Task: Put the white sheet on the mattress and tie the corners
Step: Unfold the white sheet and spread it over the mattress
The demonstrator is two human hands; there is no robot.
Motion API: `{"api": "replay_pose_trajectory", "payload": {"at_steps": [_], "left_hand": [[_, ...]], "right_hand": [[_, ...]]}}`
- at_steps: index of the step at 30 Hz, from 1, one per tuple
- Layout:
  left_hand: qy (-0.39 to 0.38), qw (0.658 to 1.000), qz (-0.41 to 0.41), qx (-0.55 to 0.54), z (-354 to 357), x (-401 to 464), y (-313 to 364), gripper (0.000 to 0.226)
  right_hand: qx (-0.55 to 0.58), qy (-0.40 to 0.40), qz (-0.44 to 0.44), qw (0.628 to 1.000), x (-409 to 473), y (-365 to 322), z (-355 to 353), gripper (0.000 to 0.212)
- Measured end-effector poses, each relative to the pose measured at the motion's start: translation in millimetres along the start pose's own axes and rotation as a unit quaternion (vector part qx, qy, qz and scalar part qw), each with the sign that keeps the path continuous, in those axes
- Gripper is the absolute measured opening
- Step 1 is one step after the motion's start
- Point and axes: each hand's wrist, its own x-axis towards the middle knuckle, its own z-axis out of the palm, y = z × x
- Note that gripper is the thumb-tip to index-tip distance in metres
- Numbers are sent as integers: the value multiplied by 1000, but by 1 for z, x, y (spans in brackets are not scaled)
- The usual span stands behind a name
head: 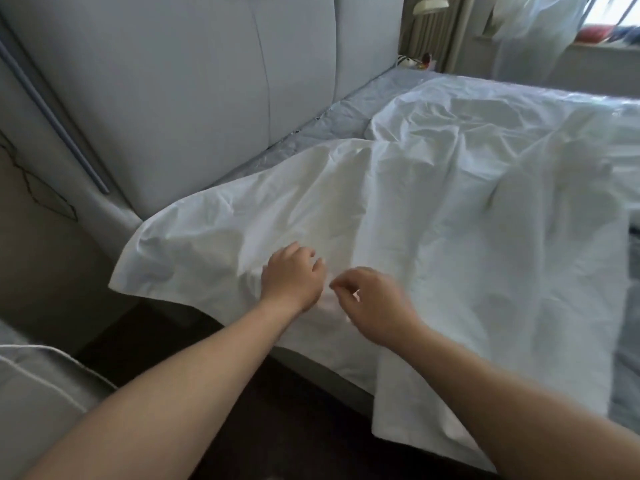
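Observation:
The white sheet [433,209] lies crumpled across the mattress [343,116], whose shiny plastic-wrapped surface shows bare along the headboard. One corner of the sheet hangs off the near side by the headboard, and another flap droops over the bed's near edge. My left hand [292,275] rests on the sheet near that edge, its fingers curled into the cloth where creases gather. My right hand [374,299] is just beside it, fingers curled, pinching a small fold of the sheet between thumb and fingers. The two hands are almost touching.
A grey padded headboard [194,84] stands to the left of the bed. There is dark floor [166,341] between me and the bed, and a grey cushion with white piping [38,386] at lower left. Curtains and a window [540,26] lie beyond the far side.

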Motion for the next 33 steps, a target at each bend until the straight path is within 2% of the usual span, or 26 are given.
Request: {"api": "replay_pose_trajectory", "payload": {"at_steps": [2, 4, 6, 9, 13, 15, 18, 20, 21, 23, 25, 26, 29, 31, 33], "left_hand": [[-15, 999, 29, -11, 18, -20, 26, 58], [-39, 998, 50, -16, 38, -42, 50, 57], [-73, 995, 62, 30, 59, -66, 80, 58], [-122, 985, 63, 106, 78, -96, 117, 66], [-157, 975, 87, 133, 92, -124, 157, 76], [-134, 975, 104, 140, 99, -131, 166, 65], [-82, 983, 101, 127, 106, -132, 164, 47], [-46, 991, 87, 92, 109, -130, 161, 31], [-33, 994, 80, 72, 109, -129, 159, 25], [-16, 994, 79, 68, 109, -130, 157, 29], [-20, 992, 91, 82, 108, -133, 155, 39], [-28, 992, 96, 78, 106, -135, 154, 43], [-64, 994, 76, 39, 91, -135, 147, 49], [-89, 992, 57, 65, 78, -134, 146, 49], [-90, 988, 38, 122, 70, -133, 147, 36]], "right_hand": [[18, 86, 68, 994, -22, 34, -34, 17], [22, 138, 128, 982, -48, 65, -64, 15], [16, 151, 183, 971, -80, 96, -90, 16], [13, 143, 281, 949, -127, 134, -109, 30], [77, 212, 375, 899, -185, 165, -118, 48], [147, 273, 412, 857, -191, 175, -125, 58], [305, 371, 442, 758, -180, 184, -140, 77], [355, 399, 448, 717, -177, 195, -151, 77], [364, 401, 457, 705, -176, 200, -157, 73], [364, 383, 483, 698, -179, 212, -168, 54], [404, 323, 498, 696, -185, 223, -176, 24], [450, 281, 494, 689, -191, 226, -179, 19], [592, 185, 425, 659, -198, 221, -184, 22], [633, 187, 359, 660, -197, 212, -187, 13], [657, 205, 278, 670, -193, 199, -190, 43]]}}
